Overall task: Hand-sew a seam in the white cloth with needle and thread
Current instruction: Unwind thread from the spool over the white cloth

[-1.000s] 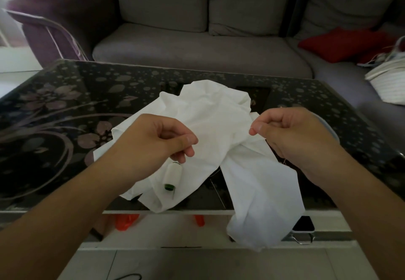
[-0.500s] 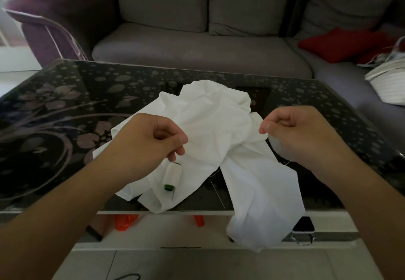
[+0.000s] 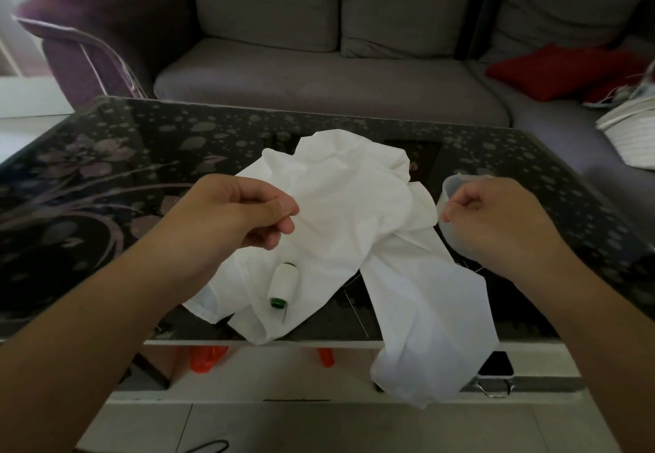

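Head view, crumpled white cloth draped over table edge, left hand and right hand fingertips pinched, contents too fine to tell

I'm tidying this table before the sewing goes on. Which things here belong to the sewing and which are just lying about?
For the sewing:
white cloth
spool of white thread, lying on the cloth
left hand and right hand, both pinched as if on thread; needle too small to make out

Lying about:
clear plastic cup
red cushion
orange objects under the table
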Motion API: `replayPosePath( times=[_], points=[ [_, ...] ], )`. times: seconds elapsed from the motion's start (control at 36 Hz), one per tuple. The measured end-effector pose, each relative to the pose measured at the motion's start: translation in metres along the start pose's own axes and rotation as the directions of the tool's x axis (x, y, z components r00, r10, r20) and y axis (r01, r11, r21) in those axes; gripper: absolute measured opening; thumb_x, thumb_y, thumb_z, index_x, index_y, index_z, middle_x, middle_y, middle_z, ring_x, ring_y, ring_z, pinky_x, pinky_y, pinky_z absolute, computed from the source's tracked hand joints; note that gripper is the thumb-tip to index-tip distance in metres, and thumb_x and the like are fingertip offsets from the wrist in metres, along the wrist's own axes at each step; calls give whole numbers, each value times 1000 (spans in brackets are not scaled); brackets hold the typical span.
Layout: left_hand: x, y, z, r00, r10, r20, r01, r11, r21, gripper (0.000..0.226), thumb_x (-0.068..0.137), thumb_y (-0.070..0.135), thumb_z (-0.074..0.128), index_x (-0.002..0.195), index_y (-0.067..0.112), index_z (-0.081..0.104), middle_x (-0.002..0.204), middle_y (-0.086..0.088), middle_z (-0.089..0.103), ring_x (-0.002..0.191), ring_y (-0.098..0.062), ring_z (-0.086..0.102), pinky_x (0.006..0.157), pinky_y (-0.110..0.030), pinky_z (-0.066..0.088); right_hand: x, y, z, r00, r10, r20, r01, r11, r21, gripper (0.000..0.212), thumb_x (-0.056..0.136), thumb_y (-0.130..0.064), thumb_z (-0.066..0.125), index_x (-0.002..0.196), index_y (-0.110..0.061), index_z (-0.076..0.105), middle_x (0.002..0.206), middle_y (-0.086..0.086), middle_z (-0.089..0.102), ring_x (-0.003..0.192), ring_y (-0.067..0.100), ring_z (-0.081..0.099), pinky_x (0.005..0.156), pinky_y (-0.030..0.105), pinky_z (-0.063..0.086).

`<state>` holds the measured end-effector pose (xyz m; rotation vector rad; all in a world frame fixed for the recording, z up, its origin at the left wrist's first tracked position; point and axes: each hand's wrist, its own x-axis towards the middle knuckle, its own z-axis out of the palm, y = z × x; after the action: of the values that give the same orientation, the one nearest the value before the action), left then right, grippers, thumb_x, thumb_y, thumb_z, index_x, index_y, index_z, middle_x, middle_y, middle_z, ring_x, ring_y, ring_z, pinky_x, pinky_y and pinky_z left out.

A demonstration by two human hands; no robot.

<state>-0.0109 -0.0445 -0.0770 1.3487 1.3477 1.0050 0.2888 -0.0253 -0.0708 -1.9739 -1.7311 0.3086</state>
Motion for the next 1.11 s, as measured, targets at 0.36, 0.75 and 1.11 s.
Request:
replayPosePath(
  times=[0.36,0.75,1.11],
  points=[
    [-18,4,32,982,86,167,-129,955,266,13,95,18,71,84,19,80,72,2,77,61,-13,69,68,-34,61,-51,-67,22,739,-447,504,315,890,329,65,98,-19,68,148,-46,37,132,-23,59,114,-4,60,96,23,53],
    [-14,3,25,979,81,187,-131,953,273,12,94,21,73,84,19,79,73,2,78,59,-11,67,65,-19,56,-35,-45,5,821,-324,470,251,944,212,32,104,-22,53,78,-26,72,60,-26,55,63,-7,52,60,13,37],
    [-11,1,27,988,99,116,-133,932,338,14,97,20,71,85,22,77,73,7,77,61,-9,69,67,-18,53,-30,-36,2,878,-279,388,256,960,111,34,103,-23,53,75,-28,70,60,-26,58,59,0,54,57,24,46]
  ],
)
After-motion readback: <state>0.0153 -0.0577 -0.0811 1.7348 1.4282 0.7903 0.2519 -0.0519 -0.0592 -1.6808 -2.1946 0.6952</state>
